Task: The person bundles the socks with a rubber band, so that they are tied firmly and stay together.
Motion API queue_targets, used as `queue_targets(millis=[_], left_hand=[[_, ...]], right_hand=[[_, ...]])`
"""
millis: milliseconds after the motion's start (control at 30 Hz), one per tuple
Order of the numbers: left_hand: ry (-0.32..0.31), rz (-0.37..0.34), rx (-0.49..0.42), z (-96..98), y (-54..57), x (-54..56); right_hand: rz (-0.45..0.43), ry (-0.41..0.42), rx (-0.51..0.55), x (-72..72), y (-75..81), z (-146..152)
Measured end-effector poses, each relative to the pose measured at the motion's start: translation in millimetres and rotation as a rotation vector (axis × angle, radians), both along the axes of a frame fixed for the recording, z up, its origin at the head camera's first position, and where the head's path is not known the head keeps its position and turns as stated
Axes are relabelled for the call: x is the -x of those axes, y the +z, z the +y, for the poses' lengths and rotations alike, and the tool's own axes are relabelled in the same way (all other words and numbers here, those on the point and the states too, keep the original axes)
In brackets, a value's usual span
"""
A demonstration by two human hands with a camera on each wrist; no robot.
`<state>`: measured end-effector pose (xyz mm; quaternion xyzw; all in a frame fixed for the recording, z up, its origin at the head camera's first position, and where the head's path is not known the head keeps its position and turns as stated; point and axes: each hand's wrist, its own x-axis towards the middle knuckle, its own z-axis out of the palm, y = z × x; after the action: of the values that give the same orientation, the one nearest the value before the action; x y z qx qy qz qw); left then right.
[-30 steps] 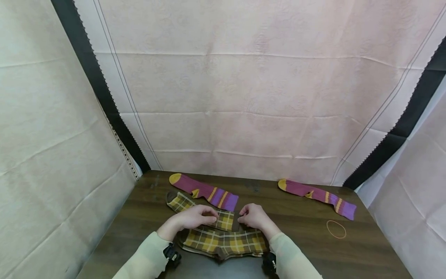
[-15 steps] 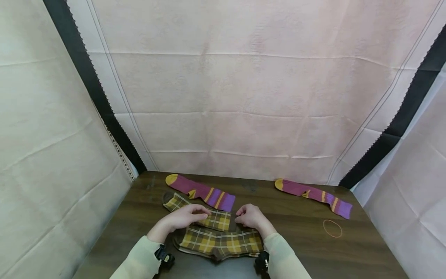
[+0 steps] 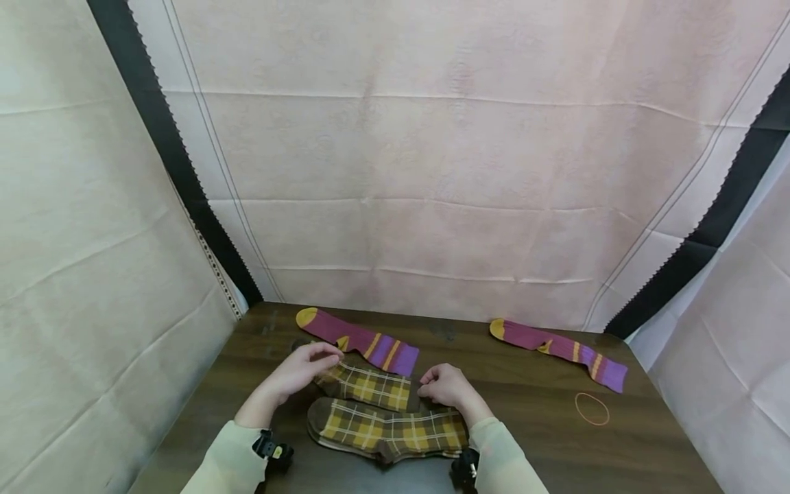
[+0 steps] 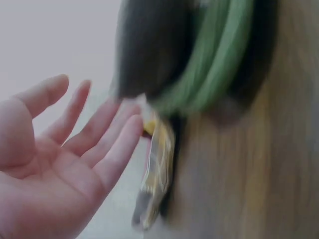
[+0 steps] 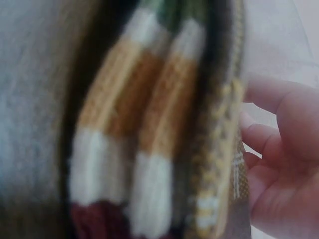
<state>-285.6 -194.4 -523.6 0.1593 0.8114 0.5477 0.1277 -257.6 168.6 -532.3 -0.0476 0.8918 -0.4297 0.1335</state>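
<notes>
A yellow-and-brown plaid sock (image 3: 373, 386) lies flat on the table, toe to the left. My left hand (image 3: 299, 374) is over its toe end; in the left wrist view that hand (image 4: 65, 164) shows loosely spread fingers and holds nothing. My right hand (image 3: 449, 385) is at the sock's dark cuff, thumb and forefinger curled together on it; in the right wrist view the fingertips are partly hidden behind fabric. Nearer me lies a stack of socks with a second plaid sock (image 3: 389, 432) on top. Striped knit edges (image 5: 149, 129) show in the stack's side.
A maroon-and-purple sock with yellow toe (image 3: 358, 341) lies just behind the plaid sock. A similar striped sock (image 3: 558, 350) lies at the back right, with a thin rubber band (image 3: 591, 409) in front of it. Pale fabric walls (image 3: 395, 171) surround the wooden table (image 3: 524, 425).
My left hand has moved left along the upper plaid sock, from its middle to its toe end. The right hand has stayed at the cuff.
</notes>
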Motion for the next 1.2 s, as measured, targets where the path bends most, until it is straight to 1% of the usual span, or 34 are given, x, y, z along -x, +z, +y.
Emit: queue_targets(millis=[133, 200, 300, 333, 433, 500, 567, 733, 867, 1033, 1133, 1200], left_hand=[[0.156, 0.024, -0.103, -16.4, 1.1, 6.3], [0.230, 0.047, -0.120, -24.7, 1.1, 9.3], [0.335, 0.077, -0.106, -35.9, -1.6, 13.3], [0.361, 0.084, -0.091, -39.2, -3.1, 14.5], [0.410, 0.097, -0.035, -47.0, -8.1, 17.5], [0.419, 0.092, 0.006, -50.6, -10.7, 19.1], [0.411, 0.079, 0.040, -52.9, -13.1, 20.6], [0.370, 0.023, 0.121, -54.1, -17.1, 23.2], [0.371, 0.022, 0.186, -52.8, -16.5, 25.1], [0.389, 0.004, 0.202, -50.7, -14.1, 26.9], [0.411, -0.007, 0.209, -51.1, -16.1, 27.5], [0.422, -0.003, 0.225, -52.4, -18.8, 27.6]], right_hand=[[0.000, -0.009, 0.001, -0.2, -0.3, 1], [-0.001, -0.016, 0.003, -0.3, 0.3, 1], [-0.002, -0.024, 0.007, 0.0, 1.0, 1], [-0.001, -0.025, 0.007, 0.3, 0.9, 1], [0.009, -0.032, 0.004, 1.1, -0.5, 0], [0.015, -0.041, 0.001, 1.5, -1.6, 0], [0.022, -0.048, 0.001, 1.6, -2.5, -1], [0.023, -0.060, 0.016, 2.0, -2.2, -3], [0.019, -0.065, 0.030, 1.6, -1.4, -4], [0.007, -0.060, 0.041, -0.9, -0.4, -3], [0.003, -0.062, 0.035, -2.2, 0.1, -2], [0.001, -0.064, 0.029, -3.0, -0.3, -3]])
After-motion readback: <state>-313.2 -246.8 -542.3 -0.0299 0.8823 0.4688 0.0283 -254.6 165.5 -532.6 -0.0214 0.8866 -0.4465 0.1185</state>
